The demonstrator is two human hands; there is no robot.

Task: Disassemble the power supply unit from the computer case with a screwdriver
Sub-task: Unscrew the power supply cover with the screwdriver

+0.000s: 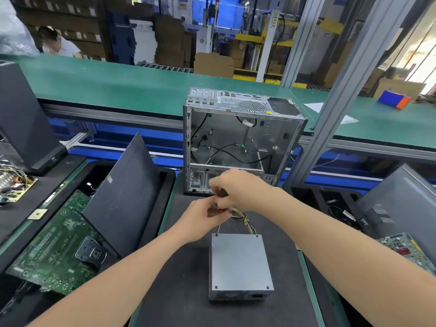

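Centre frame: a person's right hand [236,185] curls round the top of the screwdriver [219,228] handle while the left hand [200,220] pinches it lower down. The shaft points almost straight down the frame, its tip at the upper-left corner screw of the power supply unit [238,263]. The unit lies flat on the bench [188,291] directly below both hands, outside the open computer case [271,138] above.

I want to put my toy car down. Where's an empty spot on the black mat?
Bare mat lies left of the power supply unit, with a narrower strip on its right. It is crowded between it and the computer case: left hand, right hand, screwdriver, cables.
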